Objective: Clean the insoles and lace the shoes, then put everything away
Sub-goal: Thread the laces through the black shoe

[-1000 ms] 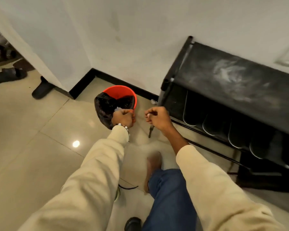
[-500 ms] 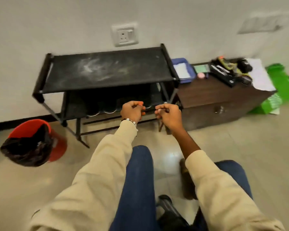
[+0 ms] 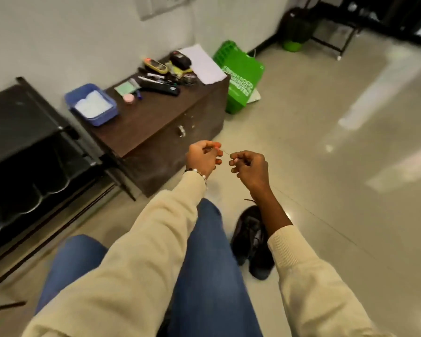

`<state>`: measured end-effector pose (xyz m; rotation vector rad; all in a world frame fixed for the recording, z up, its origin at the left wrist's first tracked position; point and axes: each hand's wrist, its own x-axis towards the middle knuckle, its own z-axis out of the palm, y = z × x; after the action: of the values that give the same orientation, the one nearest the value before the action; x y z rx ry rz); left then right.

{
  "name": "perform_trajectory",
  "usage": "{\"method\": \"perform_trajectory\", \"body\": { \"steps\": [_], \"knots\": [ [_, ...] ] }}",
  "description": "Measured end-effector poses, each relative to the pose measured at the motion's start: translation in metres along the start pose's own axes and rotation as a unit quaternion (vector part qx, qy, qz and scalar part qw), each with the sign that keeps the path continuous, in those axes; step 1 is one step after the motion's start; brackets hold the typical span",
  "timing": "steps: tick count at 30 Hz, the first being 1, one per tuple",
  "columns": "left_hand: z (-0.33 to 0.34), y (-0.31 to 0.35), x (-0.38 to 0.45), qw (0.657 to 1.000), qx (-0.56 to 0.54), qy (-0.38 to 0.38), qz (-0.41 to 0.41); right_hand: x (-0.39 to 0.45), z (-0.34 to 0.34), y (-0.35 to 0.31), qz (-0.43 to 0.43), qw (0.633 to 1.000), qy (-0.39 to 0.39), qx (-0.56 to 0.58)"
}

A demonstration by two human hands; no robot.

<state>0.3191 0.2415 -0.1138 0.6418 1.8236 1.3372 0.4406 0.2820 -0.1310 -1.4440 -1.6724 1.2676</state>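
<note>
My left hand (image 3: pixel 203 155) and my right hand (image 3: pixel 250 167) are raised side by side in front of me, fingers curled. Between them runs a very thin thread-like strand (image 3: pixel 226 153), pinched at each end by one hand. A black shoe (image 3: pixel 252 239) stands on the tiled floor below my right forearm, with a dark lace end poking up at its far end. My legs in blue jeans fill the lower middle of the view.
A black shoe rack (image 3: pixel 22 132) stands at the left against the wall. Beside it is a brown cabinet (image 3: pixel 170 122) carrying a blue tray (image 3: pixel 93 104), pens, remotes and paper. A green bag (image 3: pixel 241 76) leans beyond it. Glossy tiled floor spreads to the right.
The view has swung right, from the red bin past the shoe rack to the cabinet and open floor. Both hands stayed together in front of me, and the black shoe came into view.
</note>
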Motion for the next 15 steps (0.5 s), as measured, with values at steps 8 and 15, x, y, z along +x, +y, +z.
{"method": "perform_trajectory", "body": {
  "steps": [8,15],
  "knots": [
    [0.138,-0.056,-0.014,0.985,0.047,-0.13,-0.106,-0.003,-0.082,0.125,0.14,0.987,0.079,-0.008],
    [0.176,-0.185,-0.002,0.934,0.223,-0.196,-0.199,-0.018,-0.061,0.241,0.263,0.959,0.042,-0.093]
  ]
}}
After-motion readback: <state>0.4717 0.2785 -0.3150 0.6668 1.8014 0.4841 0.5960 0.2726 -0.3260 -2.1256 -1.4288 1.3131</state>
